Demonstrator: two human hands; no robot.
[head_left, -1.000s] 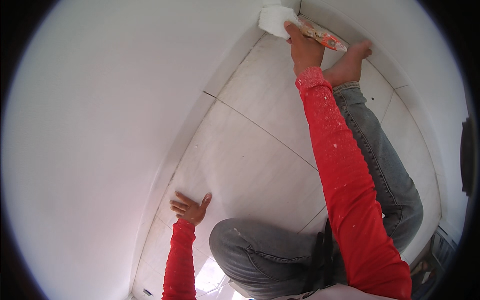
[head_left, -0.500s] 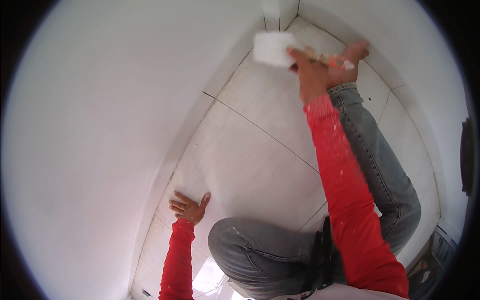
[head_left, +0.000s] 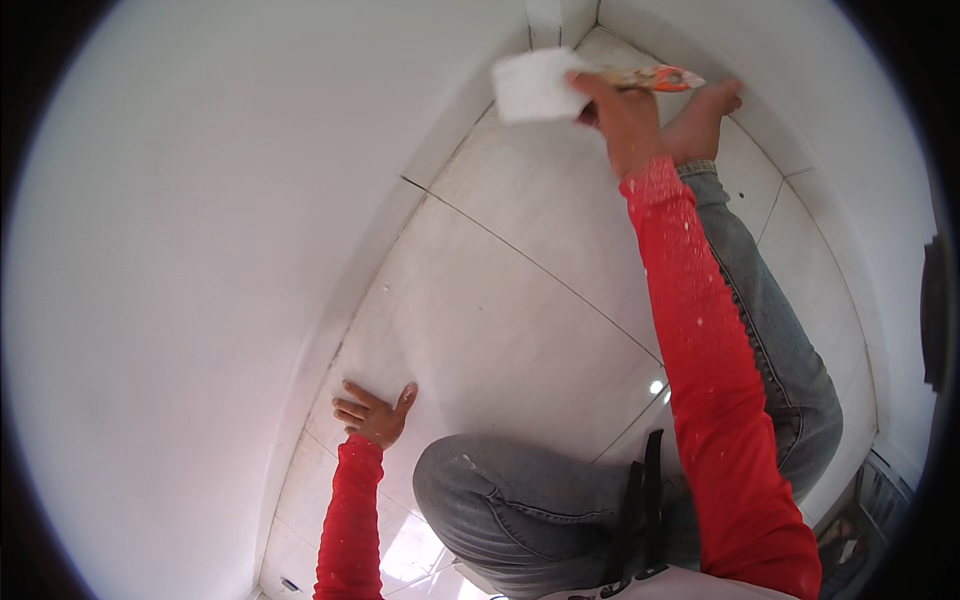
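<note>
My right hand [head_left: 622, 120] is closed round the handle of a wide flat paintbrush [head_left: 545, 85]. Its broad head is white and blurred, and points left toward the base of the left wall. Behind my fingers sticks out the stained handle with its orange end. The brush is close to the far corner, but I cannot tell whether it touches the wall. At the lower left, my left hand [head_left: 375, 415] lies flat on the tiled floor [head_left: 480, 310], fingers spread, beside the wall's foot. White specks dot both red sleeves.
A white wall [head_left: 200, 250] runs along the left, with another white wall [head_left: 840, 130] on the right. My bare foot [head_left: 705, 115] rests near the right skirting, and my bent knee [head_left: 460, 480] is on the near side. Dark items [head_left: 850, 540] stand at the lower right.
The paintbrush has moved slightly left and away from me, its handle now more level. My right forearm has swung a little right. My left hand has stayed on the floor.
</note>
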